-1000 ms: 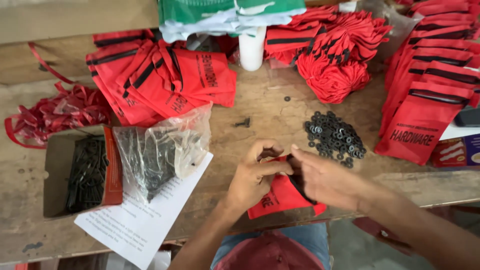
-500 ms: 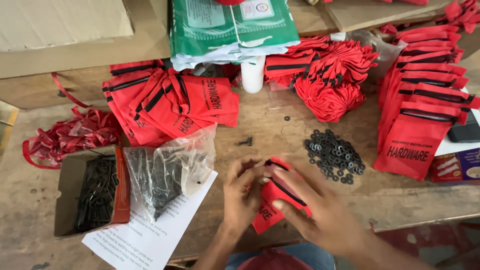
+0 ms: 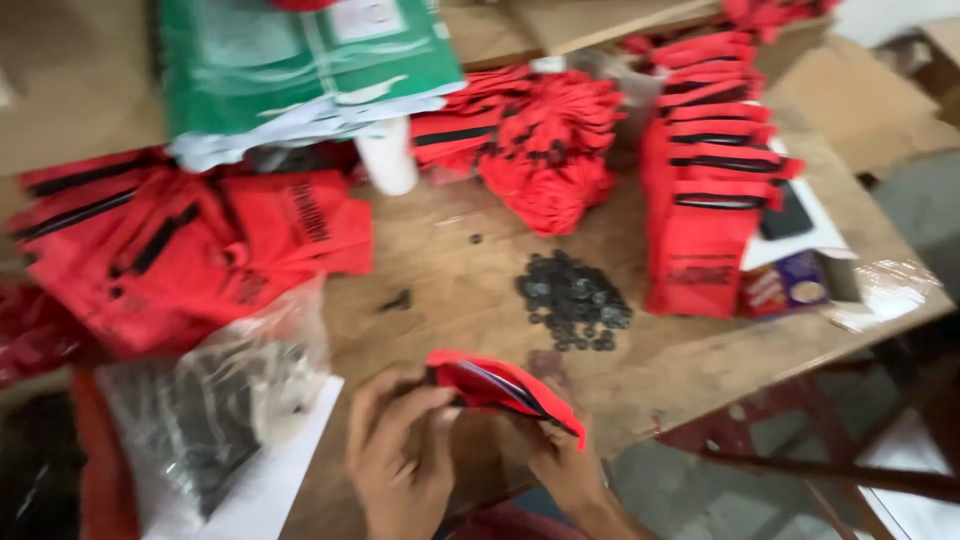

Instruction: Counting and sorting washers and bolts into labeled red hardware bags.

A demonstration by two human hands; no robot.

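While both hands' fingers clamp a red pouch [image 3: 505, 388], left hand [image 3: 400, 450], right hand [image 3: 560, 462], black washers [image 3: 573, 300] at 1 o'clock, clear bag [image 3: 225, 400] at 9 on the worktop [image 3: 450, 270].

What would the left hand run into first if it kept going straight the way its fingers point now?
The left hand points right, and its fingers already touch the small red pouch it holds together with the right hand. So the pouch comes first, then probably the right hand's fingers behind it, though the blur hides the depth.

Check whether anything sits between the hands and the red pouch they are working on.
Nothing visible does: the left hand and right hand both already hold the red pouch at the table edge.
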